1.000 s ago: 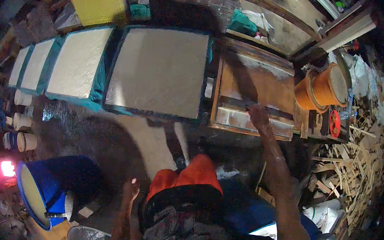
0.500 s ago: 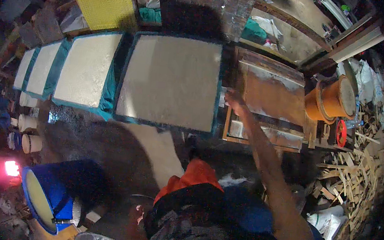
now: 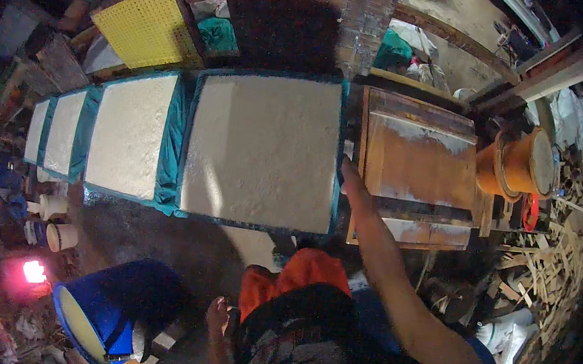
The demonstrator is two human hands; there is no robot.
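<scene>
Between the large teal-edged tray (image 3: 343,123) and the orange-brown wooden panel (image 3: 420,171), through the head camera, I find the right hand (image 3: 351,178) in the narrow gap. A second ago I had it over the dark bar (image 3: 430,212) that crosses the panel; half a second later it was at the small pale patch (image 3: 348,147) in the gap. Now it lies just below that patch, close by the tray's right edge, with the forearm crossing the panel's lower left corner. I judge that the work has passed from the panel's face to the strip where the two surfaces meet.

I cannot tell whether the fingers have closed on anything: they are small and dark from up here, and I can't make out whether they touch the tray's rim or only sit beside it. The tray itself lies flat to the left of the hand, its pale filling (image 3: 259,150) spread right across it, partly in shadow.

Lower down, the left hand (image 3: 218,315) hangs beside the orange shorts (image 3: 310,273), fingers loosely bent, well apart from the tray. A thin light sliver shows near it, so I can't say if its grip is bare. Left of it I see the blue drum (image 3: 142,287); beyond the panel's right side stand two orange tubs (image 3: 534,159).
</scene>
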